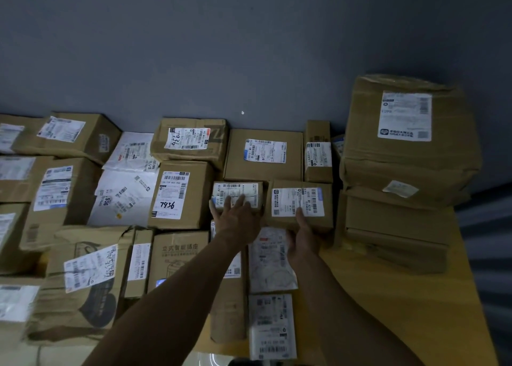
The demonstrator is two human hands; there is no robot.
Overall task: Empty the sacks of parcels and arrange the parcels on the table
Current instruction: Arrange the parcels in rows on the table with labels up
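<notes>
Many brown cardboard parcels with white labels cover the wooden table. My left hand lies flat with straight fingers on top of a small labelled box in the middle. My right hand holds the near edge of the neighbouring brown box, thumb up on its label, fingers under its front edge. Both boxes sit side by side in front of a flat square parcel. No sack is in view.
A tall stack of large boxes stands at the right, against the grey wall. White mailer bags lie below my hands. Rows of parcels fill the left. Bare table shows at the lower right.
</notes>
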